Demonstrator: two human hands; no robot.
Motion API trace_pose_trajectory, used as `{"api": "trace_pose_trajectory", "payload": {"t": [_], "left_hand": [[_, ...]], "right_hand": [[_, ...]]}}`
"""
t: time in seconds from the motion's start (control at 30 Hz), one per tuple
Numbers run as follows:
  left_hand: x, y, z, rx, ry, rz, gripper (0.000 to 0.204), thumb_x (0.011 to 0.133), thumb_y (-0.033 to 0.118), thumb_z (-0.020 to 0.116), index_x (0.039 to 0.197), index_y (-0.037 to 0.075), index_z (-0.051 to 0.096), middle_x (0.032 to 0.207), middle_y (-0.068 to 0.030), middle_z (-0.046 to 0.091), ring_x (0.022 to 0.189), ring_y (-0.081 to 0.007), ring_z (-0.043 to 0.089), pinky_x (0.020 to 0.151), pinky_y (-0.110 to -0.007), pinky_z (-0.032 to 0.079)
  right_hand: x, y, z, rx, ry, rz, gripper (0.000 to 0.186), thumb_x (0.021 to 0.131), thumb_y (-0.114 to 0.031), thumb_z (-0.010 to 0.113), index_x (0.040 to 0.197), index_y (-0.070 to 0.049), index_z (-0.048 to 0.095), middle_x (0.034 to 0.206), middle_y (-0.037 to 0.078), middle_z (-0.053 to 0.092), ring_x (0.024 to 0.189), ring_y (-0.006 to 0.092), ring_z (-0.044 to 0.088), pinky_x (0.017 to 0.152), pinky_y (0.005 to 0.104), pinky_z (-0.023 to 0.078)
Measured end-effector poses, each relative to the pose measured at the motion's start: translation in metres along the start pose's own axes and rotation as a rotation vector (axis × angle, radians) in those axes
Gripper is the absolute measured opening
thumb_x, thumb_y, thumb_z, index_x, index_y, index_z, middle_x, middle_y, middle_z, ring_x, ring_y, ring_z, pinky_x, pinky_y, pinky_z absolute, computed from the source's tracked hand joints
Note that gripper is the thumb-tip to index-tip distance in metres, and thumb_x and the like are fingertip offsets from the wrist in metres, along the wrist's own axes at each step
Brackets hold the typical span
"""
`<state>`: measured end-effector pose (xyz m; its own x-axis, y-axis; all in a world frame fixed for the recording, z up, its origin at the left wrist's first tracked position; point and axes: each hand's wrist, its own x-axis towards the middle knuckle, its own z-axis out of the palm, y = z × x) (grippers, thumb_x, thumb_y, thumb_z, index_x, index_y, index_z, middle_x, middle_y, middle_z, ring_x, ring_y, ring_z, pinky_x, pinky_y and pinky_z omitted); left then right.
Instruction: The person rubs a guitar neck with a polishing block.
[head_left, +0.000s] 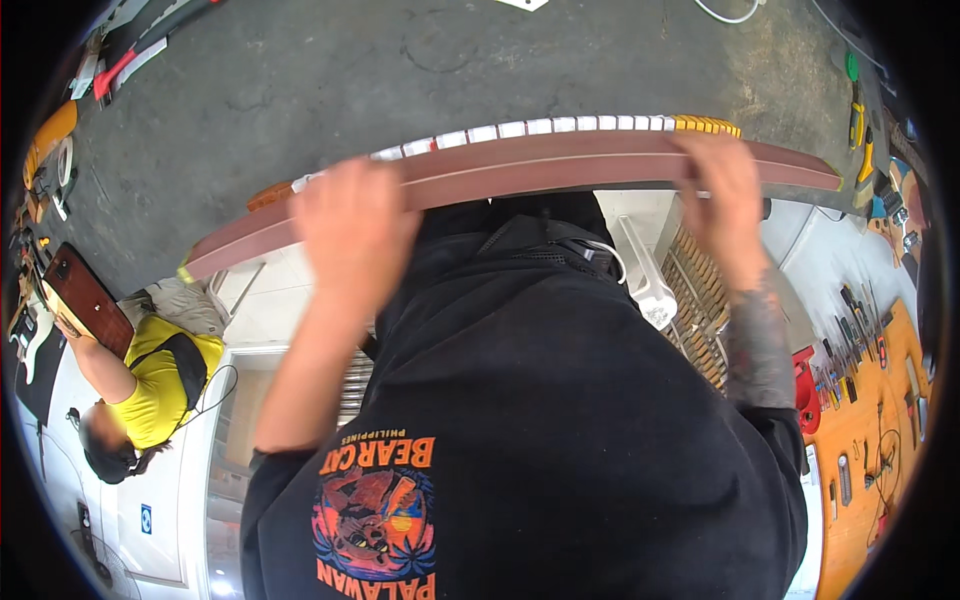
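Observation:
I hold a long reddish-brown wooden board (540, 165) crosswise in front of my chest. My left hand (352, 228) grips it left of its middle, fingers curled over the top edge. Toward its right end, my right hand (722, 180) wraps over the board. Behind the board runs a row of white and yellow blocks (560, 126). My black shirt with a colourful print fills the lower middle of the view.
A person in a yellow shirt (150, 385) at the left handles a dark wooden piece (88, 300). An orange workbench (870, 400) with several hand tools stands at the right. A rack of wooden slats (700, 300) sits beside it. Grey concrete floor (400, 70) lies ahead.

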<state>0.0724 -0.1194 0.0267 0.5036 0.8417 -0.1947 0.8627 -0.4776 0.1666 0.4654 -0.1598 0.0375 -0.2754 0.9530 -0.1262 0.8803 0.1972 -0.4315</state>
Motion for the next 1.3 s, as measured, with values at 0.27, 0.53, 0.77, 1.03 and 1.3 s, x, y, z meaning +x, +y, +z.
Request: {"api": "trace_pose_trajectory", "payload": {"t": [0.27, 0.53, 0.77, 1.03, 1.3], "left_hand": [[-0.048, -0.094, -0.003, 0.062, 0.015, -0.063, 0.053, 0.066, 0.008, 0.082, 0.117, 0.01, 0.066, 0.118, -0.0091, 0.069, 0.113, -0.0334, 0.063, 0.099, -0.048, 0.045], [-0.013, -0.009, 0.012, 0.034, 0.089, -0.007, 0.051, 0.066, 0.017, 0.086, 0.112, 0.013, 0.065, 0.117, -0.0062, 0.067, 0.109, -0.0305, 0.062, 0.094, -0.046, 0.044], [-0.025, -0.021, 0.01, 0.007, 0.092, 0.003, 0.053, 0.068, 0.015, 0.087, 0.116, 0.013, 0.065, 0.117, -0.0066, 0.069, 0.111, -0.0296, 0.064, 0.096, -0.047, 0.045], [-0.063, -0.073, 0.01, 0.087, 0.087, -0.072, 0.054, 0.068, 0.014, 0.085, 0.118, 0.013, 0.064, 0.117, -0.0086, 0.067, 0.111, -0.0321, 0.062, 0.098, -0.047, 0.044], [-0.012, 0.012, 0.007, 0.001, 0.073, -0.058, 0.056, 0.063, 0.016, 0.089, 0.114, 0.014, 0.065, 0.115, -0.0051, 0.067, 0.111, -0.0277, 0.064, 0.099, -0.047, 0.043]], "right_hand": [[0.027, -0.083, 0.049, 0.071, 0.148, -0.152, 0.036, 0.081, -0.005, 0.068, 0.116, -0.003, 0.07, 0.11, 0.011, 0.072, 0.101, 0.0279, 0.069, 0.091, 0.0436, 0.055], [-0.008, -0.01, 0.007, -0.036, 0.026, -0.093, 0.046, 0.076, 0.004, 0.07, 0.12, -0.008, 0.071, 0.114, 0.009, 0.074, 0.106, 0.0327, 0.068, 0.105, 0.0499, 0.05], [-0.008, -0.028, 0.024, -0.003, 0.134, -0.111, 0.045, 0.073, 0.003, 0.071, 0.118, -0.004, 0.072, 0.111, 0.012, 0.074, 0.105, 0.0334, 0.069, 0.091, 0.0455, 0.054], [0.016, -0.073, 0.044, 0.061, 0.129, -0.142, 0.038, 0.078, -0.003, 0.069, 0.116, -0.005, 0.071, 0.106, 0.01, 0.073, 0.099, 0.028, 0.068, 0.091, 0.0408, 0.053], [-0.02, 0.0, 0.011, -0.018, 0.105, -0.074, 0.05, 0.071, 0.007, 0.071, 0.12, -0.006, 0.072, 0.113, 0.012, 0.074, 0.108, 0.0334, 0.069, 0.095, 0.0467, 0.053]]}}
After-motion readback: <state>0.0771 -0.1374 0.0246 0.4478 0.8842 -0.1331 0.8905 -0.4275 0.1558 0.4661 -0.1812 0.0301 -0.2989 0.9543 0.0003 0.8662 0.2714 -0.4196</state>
